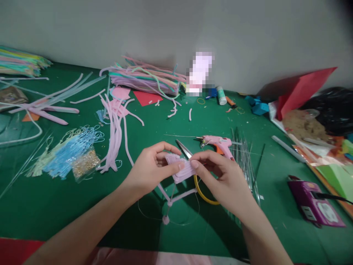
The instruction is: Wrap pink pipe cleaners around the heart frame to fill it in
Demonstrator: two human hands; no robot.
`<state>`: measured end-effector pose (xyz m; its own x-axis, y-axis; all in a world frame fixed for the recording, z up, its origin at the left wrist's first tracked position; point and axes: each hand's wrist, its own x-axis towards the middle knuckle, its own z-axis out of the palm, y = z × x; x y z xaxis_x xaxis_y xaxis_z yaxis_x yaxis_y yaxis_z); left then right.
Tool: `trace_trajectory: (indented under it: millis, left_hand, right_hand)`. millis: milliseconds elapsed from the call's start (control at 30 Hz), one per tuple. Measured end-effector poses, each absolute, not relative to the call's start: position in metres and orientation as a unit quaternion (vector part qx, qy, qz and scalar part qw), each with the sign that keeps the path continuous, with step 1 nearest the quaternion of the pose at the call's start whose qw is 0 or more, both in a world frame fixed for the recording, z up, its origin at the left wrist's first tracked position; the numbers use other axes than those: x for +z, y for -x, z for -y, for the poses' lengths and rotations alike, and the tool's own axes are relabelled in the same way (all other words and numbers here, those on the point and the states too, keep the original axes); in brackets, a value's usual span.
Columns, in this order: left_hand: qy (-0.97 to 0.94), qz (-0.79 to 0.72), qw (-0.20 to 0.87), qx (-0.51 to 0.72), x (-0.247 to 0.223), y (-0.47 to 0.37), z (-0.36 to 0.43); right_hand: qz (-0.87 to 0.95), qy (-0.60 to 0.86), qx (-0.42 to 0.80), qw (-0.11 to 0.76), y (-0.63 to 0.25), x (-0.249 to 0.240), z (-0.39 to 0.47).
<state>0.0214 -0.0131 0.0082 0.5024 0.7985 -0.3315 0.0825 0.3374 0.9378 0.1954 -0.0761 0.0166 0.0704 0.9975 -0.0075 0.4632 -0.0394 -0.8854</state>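
Between my two hands is a lilac piece made of pipe cleaners (183, 172), with ridged rows and a flat, folded look. My left hand (154, 163) pinches its left side with thumb and fingers. The thumb and forefinger of my right hand (217, 171) close on its right edge. Below it, a thin stem runs down to lilac pipe cleaner arms (182, 196) and a small lilac knob (166, 220), with a loop of clear thread around them. Yellow-handled scissors (205, 197) lie beneath my hands, blades pointing away. Just beyond my right hand rests a pink glue gun (217, 141).
Thin metal wires (245, 165) lie right of the glue gun. A purple box (314, 204) sits at the right. Leftward are loose lilac pipe cleaners (114, 136), blue tassels (66, 151) and a bag of gold beads (86, 164). Bundled pipe cleaners (146, 79) lie along the wall.
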Motion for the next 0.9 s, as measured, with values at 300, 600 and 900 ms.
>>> trace_trajectory:
  millis: [300, 600, 900]
  left_hand:
    - [-0.541, -0.422, 0.684, 0.248, 0.008, -0.022, 0.014]
    - [-0.537, -0.417, 0.691, 0.246, 0.01, -0.023, 0.014]
    - [-0.537, -0.41, 0.695, 0.247, 0.009, -0.023, 0.015]
  right_hand:
    - [0.503, 0.595, 0.486, 0.394, -0.202, 0.02, 0.073]
    - [0.48, 0.581, 0.534, 0.383, -0.206, 0.016, 0.07]
    - [0.495, 0.579, 0.531, 0.372, -0.208, 0.012, 0.069]
